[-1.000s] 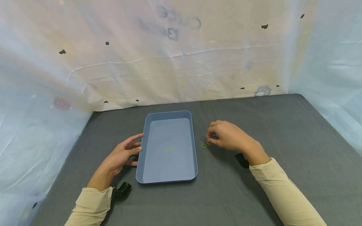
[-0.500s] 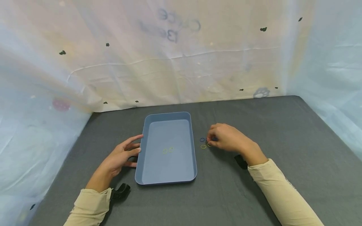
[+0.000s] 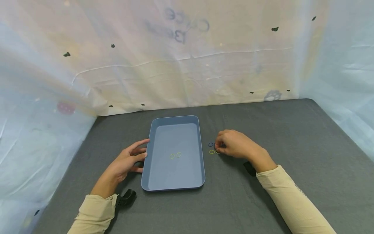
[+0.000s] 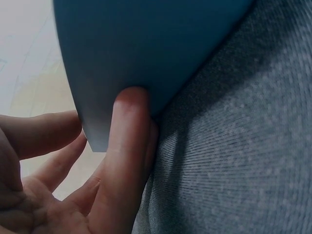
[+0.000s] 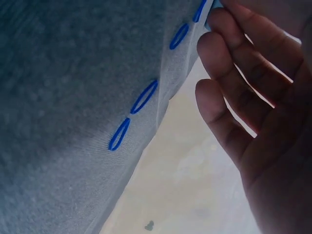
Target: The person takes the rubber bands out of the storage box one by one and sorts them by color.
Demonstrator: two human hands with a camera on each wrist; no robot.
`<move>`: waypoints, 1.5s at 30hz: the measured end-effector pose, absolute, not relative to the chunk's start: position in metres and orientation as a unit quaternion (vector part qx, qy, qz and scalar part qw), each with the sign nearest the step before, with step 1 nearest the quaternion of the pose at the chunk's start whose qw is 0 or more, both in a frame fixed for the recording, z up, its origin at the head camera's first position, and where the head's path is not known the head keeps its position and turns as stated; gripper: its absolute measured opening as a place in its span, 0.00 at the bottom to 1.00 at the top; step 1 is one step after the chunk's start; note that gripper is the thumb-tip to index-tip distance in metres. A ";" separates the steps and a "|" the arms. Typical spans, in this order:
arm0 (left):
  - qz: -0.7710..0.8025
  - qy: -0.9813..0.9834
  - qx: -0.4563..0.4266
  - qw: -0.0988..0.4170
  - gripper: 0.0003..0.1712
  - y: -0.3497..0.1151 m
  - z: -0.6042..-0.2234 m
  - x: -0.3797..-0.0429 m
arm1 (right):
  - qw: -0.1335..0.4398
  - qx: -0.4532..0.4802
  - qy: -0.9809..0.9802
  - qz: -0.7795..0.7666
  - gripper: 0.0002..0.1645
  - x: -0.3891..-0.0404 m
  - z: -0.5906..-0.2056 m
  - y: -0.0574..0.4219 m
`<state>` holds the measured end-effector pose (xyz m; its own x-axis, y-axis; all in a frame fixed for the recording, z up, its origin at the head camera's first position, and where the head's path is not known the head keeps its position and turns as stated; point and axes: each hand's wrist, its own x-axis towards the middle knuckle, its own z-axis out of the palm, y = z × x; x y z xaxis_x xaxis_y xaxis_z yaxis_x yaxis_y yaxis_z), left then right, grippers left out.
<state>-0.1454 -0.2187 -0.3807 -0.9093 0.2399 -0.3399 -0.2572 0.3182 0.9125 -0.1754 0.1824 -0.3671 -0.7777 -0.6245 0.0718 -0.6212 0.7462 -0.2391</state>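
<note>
A blue-grey tray (image 3: pixel 173 172) lies on the dark cloth, with two thin yellow rubber bands (image 3: pixel 179 155) on its floor. My left hand (image 3: pixel 125 162) rests against its left side, fingers extended. In the left wrist view, fingertips touch the tray's outer wall (image 4: pixel 97 53). Right of the tray, my right hand (image 3: pixel 236 144) is low over the cloth, thumb and forefinger at a yellow rubber band (image 3: pixel 218 152), which they pinch. Another yellow band (image 3: pixel 211 152) and a blue band (image 3: pixel 210 144) lie beside it. In the right wrist view, several blue bands (image 5: pixel 144 97) lie on the cloth.
Dark grey cloth (image 3: pixel 263 123) covers the table. A pale patterned curtain (image 3: pixel 187 81) hangs behind it, with more sheeting at both sides. A black wrist strap (image 3: pixel 127 197) shows at the left wrist; another (image 3: pixel 249 169) shows at the right.
My right hand has drawn slightly toward me, and the yellow band at its fingertips has shifted the same way. The left hand and tray stay in place.
</note>
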 end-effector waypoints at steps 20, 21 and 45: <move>0.585 0.784 0.005 0.207 0.34 -0.219 -0.379 -0.144 | 0.009 -0.336 0.934 -0.125 0.03 -0.175 -0.368 0.181; 0.585 0.784 0.005 0.208 0.34 -0.219 -0.379 -0.144 | 0.009 -0.336 0.933 -0.126 0.03 -0.175 -0.368 0.181; 0.583 0.783 0.001 0.217 0.35 -0.221 -0.383 -0.146 | 0.000 -0.348 0.919 -0.184 0.04 -0.169 -0.347 0.171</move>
<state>-0.1463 -0.2212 -0.3828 -0.9063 0.2546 -0.3375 -0.2503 0.3202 0.9137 -0.1691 0.1715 -0.3469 -0.7574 -0.6400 0.1292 -0.6404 0.6895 -0.3385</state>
